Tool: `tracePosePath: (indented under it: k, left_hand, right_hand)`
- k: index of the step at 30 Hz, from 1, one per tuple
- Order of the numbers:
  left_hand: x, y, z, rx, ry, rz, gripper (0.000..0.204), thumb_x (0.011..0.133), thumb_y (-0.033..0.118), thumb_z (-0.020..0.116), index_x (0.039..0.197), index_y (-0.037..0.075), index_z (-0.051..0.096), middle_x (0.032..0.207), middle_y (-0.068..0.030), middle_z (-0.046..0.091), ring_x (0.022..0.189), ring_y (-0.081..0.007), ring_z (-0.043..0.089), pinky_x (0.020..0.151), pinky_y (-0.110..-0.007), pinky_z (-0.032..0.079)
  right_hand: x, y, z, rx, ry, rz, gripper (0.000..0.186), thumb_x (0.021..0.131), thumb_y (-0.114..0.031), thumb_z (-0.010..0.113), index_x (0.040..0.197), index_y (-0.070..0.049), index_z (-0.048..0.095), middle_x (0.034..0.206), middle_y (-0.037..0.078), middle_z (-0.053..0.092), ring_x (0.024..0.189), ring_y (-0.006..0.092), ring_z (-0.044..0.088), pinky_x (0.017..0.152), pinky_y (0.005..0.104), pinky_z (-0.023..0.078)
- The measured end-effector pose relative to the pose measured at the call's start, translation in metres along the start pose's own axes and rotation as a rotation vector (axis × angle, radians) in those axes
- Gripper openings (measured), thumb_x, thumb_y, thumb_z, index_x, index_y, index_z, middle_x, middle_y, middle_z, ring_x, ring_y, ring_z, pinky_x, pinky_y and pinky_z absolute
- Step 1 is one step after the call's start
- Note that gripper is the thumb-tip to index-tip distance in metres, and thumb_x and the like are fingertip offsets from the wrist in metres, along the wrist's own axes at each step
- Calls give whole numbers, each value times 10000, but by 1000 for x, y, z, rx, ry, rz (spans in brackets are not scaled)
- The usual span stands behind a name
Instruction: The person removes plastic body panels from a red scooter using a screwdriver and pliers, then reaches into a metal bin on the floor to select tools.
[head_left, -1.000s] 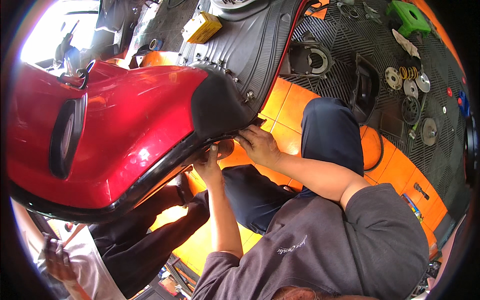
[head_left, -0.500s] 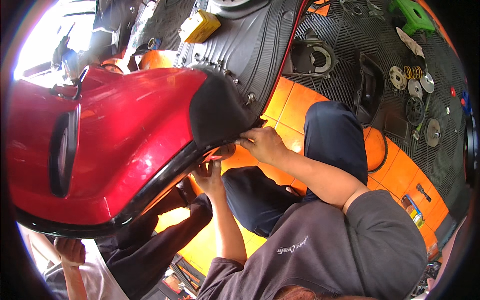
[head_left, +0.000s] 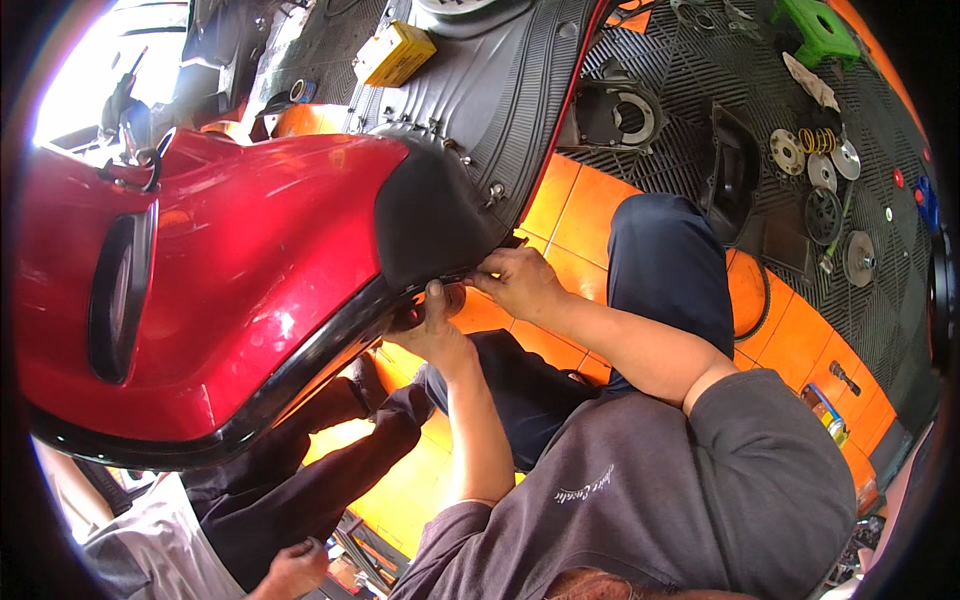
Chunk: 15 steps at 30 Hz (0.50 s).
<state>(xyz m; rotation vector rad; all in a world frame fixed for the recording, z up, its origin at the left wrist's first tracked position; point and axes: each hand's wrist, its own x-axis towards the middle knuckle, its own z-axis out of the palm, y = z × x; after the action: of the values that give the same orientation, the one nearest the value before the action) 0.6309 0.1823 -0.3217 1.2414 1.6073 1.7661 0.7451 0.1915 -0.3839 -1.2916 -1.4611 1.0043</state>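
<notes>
A glossy red scooter body panel (head_left: 270,270) fills the left, with a matte black cover (head_left: 432,215) at its right end and a black lower trim (head_left: 300,372) along its near edge. My right hand (head_left: 517,283) pinches the trim's edge just below the black cover. Close beside it, my left hand (head_left: 438,335) is at the panel's underside, thumb pointing up against the edge. Its other fingers curl underneath, mostly hidden, and what they hold cannot be made out.
A co-worker's hand (head_left: 297,568) is at the lower left. A yellow box (head_left: 396,54) lies on the black footboard (head_left: 490,110). Metal discs, a yellow spring (head_left: 817,141) and a black housing (head_left: 733,175) lie on the dark mat. A green stool (head_left: 818,32) stands far right.
My left hand has moved up and right, nearer my right hand; a small red thing seen by its fingers no longer shows there. The co-worker's hand has left the panel edge and moved right.
</notes>
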Motion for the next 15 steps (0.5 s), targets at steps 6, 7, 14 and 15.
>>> tracePosePath:
  k: [6, 7, 14, 15]
  left_hand:
    - [9, -6, -17, 23, -13, 2, 648, 751, 68, 783, 1291, 22, 428, 1228, -93, 530, 1120, -249, 521, 1042, -408, 402]
    - [5, -7, -16, 23, -19, -7, 645, 754, 68, 781, 1290, 19, 425, 1227, -94, 530, 1120, -246, 520, 1040, -404, 401]
    - [9, -12, -17, 62, -43, 73, 522, 785, 70, 762, 1219, 6, 479, 1146, -87, 572, 1053, -217, 549, 970, -370, 428]
    - [9, -14, -23, 39, -48, 41, 510, 794, 83, 761, 1213, 1, 482, 1137, -86, 578, 1040, -213, 556, 955, -363, 437]
  right_hand:
    - [17, -7, -17, -166, -45, -146, 303, 773, -349, 699, 881, -65, 697, 897, 115, 679, 854, 289, 663, 740, 420, 522]
    - [19, -5, -20, -136, -1, -196, 306, 770, -341, 702, 907, -67, 695, 929, 115, 677, 878, 285, 660, 750, 418, 520]
    - [11, -30, -4, 28, 69, -300, 294, 768, -142, 680, 1042, -36, 663, 983, 114, 628, 893, 314, 620, 816, 398, 510]
    - [9, -42, -5, 96, 114, -341, 297, 770, -121, 672, 1054, -32, 658, 978, 115, 624, 887, 315, 615, 808, 398, 511]
